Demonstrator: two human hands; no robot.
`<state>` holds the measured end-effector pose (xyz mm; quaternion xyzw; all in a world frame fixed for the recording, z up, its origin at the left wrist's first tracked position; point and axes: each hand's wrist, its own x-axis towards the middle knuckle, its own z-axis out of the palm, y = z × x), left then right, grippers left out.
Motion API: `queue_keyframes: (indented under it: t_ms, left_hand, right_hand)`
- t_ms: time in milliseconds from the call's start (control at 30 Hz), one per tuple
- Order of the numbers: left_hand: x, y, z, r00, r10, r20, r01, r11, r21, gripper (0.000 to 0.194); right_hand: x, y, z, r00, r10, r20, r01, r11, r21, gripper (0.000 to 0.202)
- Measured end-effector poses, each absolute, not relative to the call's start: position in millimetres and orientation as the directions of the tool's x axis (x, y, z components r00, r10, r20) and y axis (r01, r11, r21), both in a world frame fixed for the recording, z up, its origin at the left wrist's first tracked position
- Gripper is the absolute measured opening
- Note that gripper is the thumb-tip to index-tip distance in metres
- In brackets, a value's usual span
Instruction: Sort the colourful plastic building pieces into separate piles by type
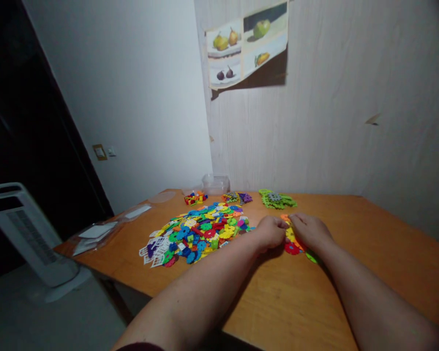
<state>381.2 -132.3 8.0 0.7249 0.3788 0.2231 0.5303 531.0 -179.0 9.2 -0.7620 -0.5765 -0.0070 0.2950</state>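
Both hands meet over the wooden table (278,292), right of a large mixed pile of colourful plastic discs and pieces (208,231). My left hand (272,231) has its fingers bent together at the left edge of a cluster of joined discs (291,239), orange, yellow, red and green. Around the cluster's right side curls my right hand (310,229), its fingertips on the upper part. A green disc (310,257) shows below the right palm. The fingertips are small and partly hidden, so the exact grip is unclear.
Behind the pile lie small red and yellow blocks (195,198), purple and grey pieces (237,197), green gear-like pieces (277,199) and a clear plastic box (215,184). Plastic bags (95,236) rest at the table's left edge. A white tower appliance (29,234) stands on the floor.
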Motion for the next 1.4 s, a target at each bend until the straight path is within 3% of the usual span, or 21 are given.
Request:
queue_keyframes:
  t_ms: [167,300,467,667,867,1100,1400]
  left_hand:
    - [371.7,-139.6,11.4,0.649,0.754,0.101,0.471,-0.502,0.725,0.028]
    - [350.6,-139.0,23.2,0.626,0.764,0.158,0.537,-0.569,0.623,0.030]
    - [306.7,-122.7,48.2,0.612,0.782,0.119,0.595,-0.554,0.582,0.033]
    - [249.6,-103.0,78.1,0.641,0.766,0.052,0.717,-0.622,0.314,0.023]
    - [230.7,-114.3,89.5,0.653,0.751,-0.097,0.757,-0.642,0.123,0.011]
    - [235.8,-109.6,82.4,0.614,0.782,-0.103,0.789,-0.605,0.111,0.013]
    - [236.6,-100.2,82.3,0.584,0.806,0.091,0.807,-0.589,0.039,0.025]
  right_hand:
    - [523.4,-179.3,8.2,0.220,0.933,0.283,0.950,-0.139,-0.280,0.052]
    - [518.2,-181.7,3.5,0.180,0.947,0.266,0.969,-0.124,-0.213,0.052]
    - [519.3,-181.2,-4.2,0.176,0.955,0.237,0.975,-0.136,-0.177,0.049]
    - [524.0,-175.5,-8.4,0.176,0.958,0.225,0.975,-0.139,-0.172,0.047]
    - [524.5,-175.5,-9.3,0.188,0.953,0.240,0.974,-0.149,-0.169,0.046]
    - [524.7,-177.6,-7.2,0.205,0.950,0.234,0.972,-0.171,-0.160,0.048]
    - [521.6,-178.4,-2.5,0.216,0.953,0.214,0.966,-0.178,-0.186,0.049]
